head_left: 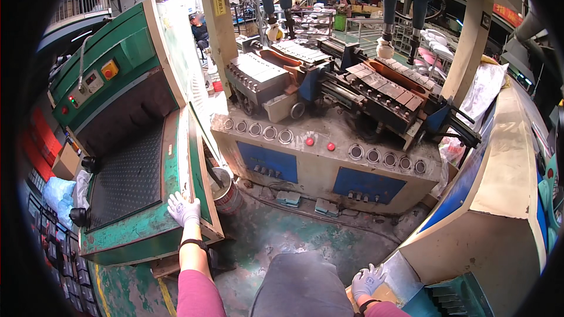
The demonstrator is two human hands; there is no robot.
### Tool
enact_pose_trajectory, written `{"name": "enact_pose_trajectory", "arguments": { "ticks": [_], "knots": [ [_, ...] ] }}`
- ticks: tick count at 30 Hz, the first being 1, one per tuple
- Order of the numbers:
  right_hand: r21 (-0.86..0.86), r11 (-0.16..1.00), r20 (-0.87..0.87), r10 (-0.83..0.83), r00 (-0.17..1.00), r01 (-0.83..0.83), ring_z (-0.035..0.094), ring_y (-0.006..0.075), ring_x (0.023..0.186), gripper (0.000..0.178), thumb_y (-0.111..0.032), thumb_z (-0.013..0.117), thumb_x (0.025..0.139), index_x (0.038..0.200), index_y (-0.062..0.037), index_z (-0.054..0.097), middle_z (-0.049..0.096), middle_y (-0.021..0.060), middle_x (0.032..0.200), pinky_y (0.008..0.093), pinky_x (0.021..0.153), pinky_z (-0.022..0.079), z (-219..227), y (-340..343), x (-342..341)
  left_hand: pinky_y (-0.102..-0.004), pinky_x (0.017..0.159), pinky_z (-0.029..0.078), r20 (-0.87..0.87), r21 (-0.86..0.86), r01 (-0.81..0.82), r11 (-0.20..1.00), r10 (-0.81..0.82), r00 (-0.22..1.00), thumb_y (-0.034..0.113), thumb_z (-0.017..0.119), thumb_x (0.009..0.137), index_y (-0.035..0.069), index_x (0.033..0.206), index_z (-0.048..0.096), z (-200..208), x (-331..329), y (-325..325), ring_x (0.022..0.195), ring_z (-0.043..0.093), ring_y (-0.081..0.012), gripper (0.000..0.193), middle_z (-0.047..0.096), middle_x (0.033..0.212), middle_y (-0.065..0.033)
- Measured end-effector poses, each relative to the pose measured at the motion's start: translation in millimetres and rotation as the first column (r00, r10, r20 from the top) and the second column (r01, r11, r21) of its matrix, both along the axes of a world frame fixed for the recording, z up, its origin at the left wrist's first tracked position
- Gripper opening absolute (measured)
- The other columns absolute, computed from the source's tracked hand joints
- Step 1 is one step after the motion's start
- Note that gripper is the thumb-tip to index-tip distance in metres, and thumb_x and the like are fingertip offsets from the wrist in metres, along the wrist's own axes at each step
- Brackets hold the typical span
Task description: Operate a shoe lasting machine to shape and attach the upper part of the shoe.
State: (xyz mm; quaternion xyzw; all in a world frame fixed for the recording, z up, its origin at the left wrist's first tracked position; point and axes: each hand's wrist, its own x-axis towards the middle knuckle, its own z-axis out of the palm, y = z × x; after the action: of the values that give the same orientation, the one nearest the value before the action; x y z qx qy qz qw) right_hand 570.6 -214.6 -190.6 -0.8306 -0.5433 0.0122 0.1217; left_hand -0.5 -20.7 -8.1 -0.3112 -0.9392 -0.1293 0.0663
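Observation:
My left hand [184, 208], in a pale work glove, rests flat with fingers spread on the front edge of the green machine [123, 239]. Nothing is in its grasp. That machine has a black dimpled bed [130, 173]. At the lower right, my right hand [368, 280], gloved too, has its fingers apart over a brown cardboard surface [385, 294]. Beside it lies a clear plastic sheet [402, 273]; whether the fingertips touch it, I cannot tell. A dark green ribbed crate [461, 298] stands to the right of this hand.
Ahead stands a beige press [311, 167] with two clamp stations, dial gauges and red buttons. Foot pedals [288, 198] lie on the floor before it. A bucket [228, 196] sits between the machines. A beige and blue cabinet [482, 217] bounds the right. A person [200, 30] is far back.

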Motion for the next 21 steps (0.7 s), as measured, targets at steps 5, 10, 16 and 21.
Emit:
{"name": "enact_pose_trajectory", "arguments": {
  "ticks": [5,10,16,21],
  "knots": [
    [0.002,1.000,0.005,0.001,1.000,-0.001,0.037,0.0376,0.146,0.020,-0.026,0.062,0.081,0.085,-0.0138,0.077,0.065,0.0051,0.133,0.0637,0.120,0.018,-1.5,0.1,-0.9,-0.0468,0.127,0.019,0.003,0.003,-0.005,1.000,0.005,1.000,0.046,0.074,0.076,0.007,0.152,0.042,1.5,-1.0,-1.1,0.153,0.029,-0.0320,0.091,0.038,0.161,-0.0157],
    [0.022,1.000,-0.001,0.001,1.000,-0.001,0.037,0.0375,0.146,0.019,-0.026,0.063,0.080,0.085,-0.0139,0.077,0.065,0.0057,0.132,0.0637,0.120,0.018,-1.1,-0.1,-0.5,-0.0469,0.127,0.018,0.013,-0.001,0.000,1.000,0.000,1.000,0.045,0.074,0.076,0.007,0.152,0.043,3.0,2.1,-0.2,0.153,0.029,-0.0319,0.090,0.037,0.161,-0.0159],
    [0.019,1.000,-0.009,0.000,1.000,0.000,0.036,0.0373,0.146,0.019,-0.026,0.063,0.080,0.085,-0.0144,0.077,0.065,0.0056,0.132,0.0639,0.120,0.018,-0.7,0.3,-1.4,-0.0468,0.127,0.018,0.009,0.004,-0.002,1.000,0.002,1.000,0.044,0.073,0.077,0.007,0.152,0.042,1.6,-0.8,-1.0,0.153,0.029,-0.0319,0.090,0.037,0.162,-0.0161],
    [0.014,1.000,-0.001,0.005,1.000,-0.005,0.036,0.0378,0.146,0.019,-0.026,0.063,0.080,0.086,-0.0144,0.077,0.065,0.0056,0.132,0.0640,0.120,0.018,-0.9,0.2,-0.4,-0.0469,0.127,0.018,0.007,0.005,-0.002,1.000,0.002,1.000,0.044,0.073,0.077,0.007,0.153,0.042,1.2,0.7,-0.1,0.153,0.029,-0.0320,0.090,0.038,0.161,-0.0161]
  ]
}}
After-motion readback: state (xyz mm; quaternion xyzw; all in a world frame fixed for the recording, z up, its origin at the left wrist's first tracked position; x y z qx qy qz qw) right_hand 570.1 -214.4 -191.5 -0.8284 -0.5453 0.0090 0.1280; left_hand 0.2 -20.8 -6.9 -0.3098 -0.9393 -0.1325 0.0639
